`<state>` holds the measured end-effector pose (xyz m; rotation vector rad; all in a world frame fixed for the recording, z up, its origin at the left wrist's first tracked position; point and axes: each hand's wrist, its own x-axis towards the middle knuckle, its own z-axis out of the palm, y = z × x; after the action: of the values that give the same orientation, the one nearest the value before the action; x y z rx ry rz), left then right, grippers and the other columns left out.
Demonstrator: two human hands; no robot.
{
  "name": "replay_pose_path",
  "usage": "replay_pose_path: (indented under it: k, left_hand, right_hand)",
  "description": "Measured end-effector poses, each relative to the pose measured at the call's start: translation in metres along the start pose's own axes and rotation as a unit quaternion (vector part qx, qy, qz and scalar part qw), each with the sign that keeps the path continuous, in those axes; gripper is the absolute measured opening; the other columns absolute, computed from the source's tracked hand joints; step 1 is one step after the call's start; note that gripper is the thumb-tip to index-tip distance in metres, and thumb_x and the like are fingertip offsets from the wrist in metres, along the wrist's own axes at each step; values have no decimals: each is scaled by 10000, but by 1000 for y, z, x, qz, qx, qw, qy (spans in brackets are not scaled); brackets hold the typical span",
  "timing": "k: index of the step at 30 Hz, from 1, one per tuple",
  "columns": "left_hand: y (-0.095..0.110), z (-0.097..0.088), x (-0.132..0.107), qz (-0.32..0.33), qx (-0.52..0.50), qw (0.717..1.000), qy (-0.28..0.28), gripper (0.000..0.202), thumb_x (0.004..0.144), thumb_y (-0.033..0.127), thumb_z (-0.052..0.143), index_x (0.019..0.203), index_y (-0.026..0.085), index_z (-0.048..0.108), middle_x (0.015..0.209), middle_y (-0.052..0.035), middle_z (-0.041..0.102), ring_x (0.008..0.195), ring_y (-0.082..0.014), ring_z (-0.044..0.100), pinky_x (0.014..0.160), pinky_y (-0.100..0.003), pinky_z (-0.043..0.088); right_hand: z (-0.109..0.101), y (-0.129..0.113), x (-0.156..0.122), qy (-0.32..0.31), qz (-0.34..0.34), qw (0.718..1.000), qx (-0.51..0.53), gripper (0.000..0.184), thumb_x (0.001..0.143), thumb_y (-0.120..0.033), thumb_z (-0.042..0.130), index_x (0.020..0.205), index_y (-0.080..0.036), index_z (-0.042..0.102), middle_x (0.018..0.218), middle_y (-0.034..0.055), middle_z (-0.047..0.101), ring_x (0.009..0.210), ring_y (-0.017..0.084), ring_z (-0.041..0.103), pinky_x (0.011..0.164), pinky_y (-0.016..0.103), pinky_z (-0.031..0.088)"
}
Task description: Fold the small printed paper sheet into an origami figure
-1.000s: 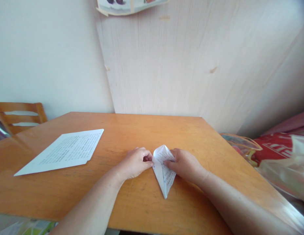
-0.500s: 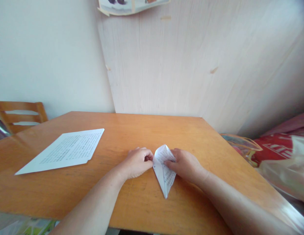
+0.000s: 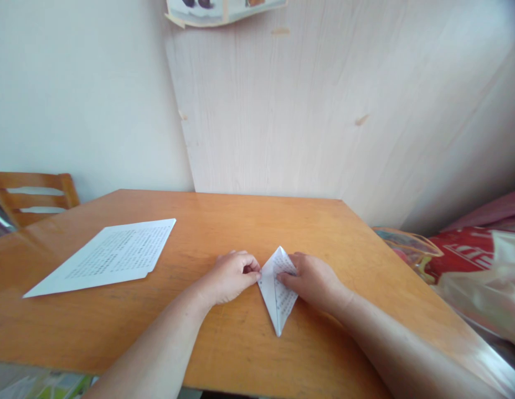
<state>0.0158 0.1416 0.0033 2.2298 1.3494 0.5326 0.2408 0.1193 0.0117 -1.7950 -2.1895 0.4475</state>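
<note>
A folded sheet of printed paper (image 3: 271, 293), kite-shaped with a crease down its middle, lies on the wooden table (image 3: 236, 354). One sharp tip points toward me and the other away. My left hand (image 3: 232, 277) pinches the paper's left corner between thumb and fingertips. From the other side, my right hand (image 3: 318, 280) grips the right edge, its thumb on top of the paper near the crease. The fingers beneath the paper are hidden.
A printed sheet or stack of sheets (image 3: 120, 255) lies at the table's left. Behind it stands a wooden chair (image 3: 37, 182). A pale panel (image 3: 261, 122) rises at the table's far edge. Red and white bags (image 3: 469, 246) sit beyond the right edge.
The paper's upper left edge, rounded and bulging before, is now flatter and straighter, with a sharper far tip. Both hands have barely moved.
</note>
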Motion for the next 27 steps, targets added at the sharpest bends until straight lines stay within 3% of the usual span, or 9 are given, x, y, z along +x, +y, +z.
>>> replay_pose_path:
  k: [13,17,21,24,27]
  left_hand:
    - [5,5,1,17,68,997,34,65,808,274,660,764,229,673,831,-12,675,833,-208,589,685,-302,363]
    - [5,7,1,17,75,996,44,33,794,252,665,767,234,674,815,3,673,824,-197,589,684,-297,362]
    - [4,8,1,11,79,996,42,36,799,261,661,771,242,673,819,10,679,824,-197,592,683,-298,364]
    - [3,8,2,11,74,996,39,51,809,286,662,779,247,677,823,15,683,830,-196,596,703,-303,372]
    - [3,8,1,7,70,997,37,52,808,290,663,787,245,681,828,10,684,837,-196,597,707,-303,377]
  right_hand:
    - [2,4,0,-3,-31,999,24,159,846,-346,628,841,-194,673,864,42,696,745,173,618,625,261,357]
    - [-7,10,-2,-74,-53,988,128,200,859,-380,641,847,-184,674,820,34,693,704,171,604,607,263,380]
    - [-30,25,-8,-130,-80,946,285,275,905,-446,605,997,-200,686,937,45,717,841,194,631,702,277,451]
    - [-43,39,-9,-122,-59,942,307,205,906,-331,553,979,-198,691,932,47,716,837,181,623,734,283,464]
    - [-44,47,-7,-83,-4,967,241,138,818,-210,555,872,-186,680,804,28,681,719,159,585,628,262,429]
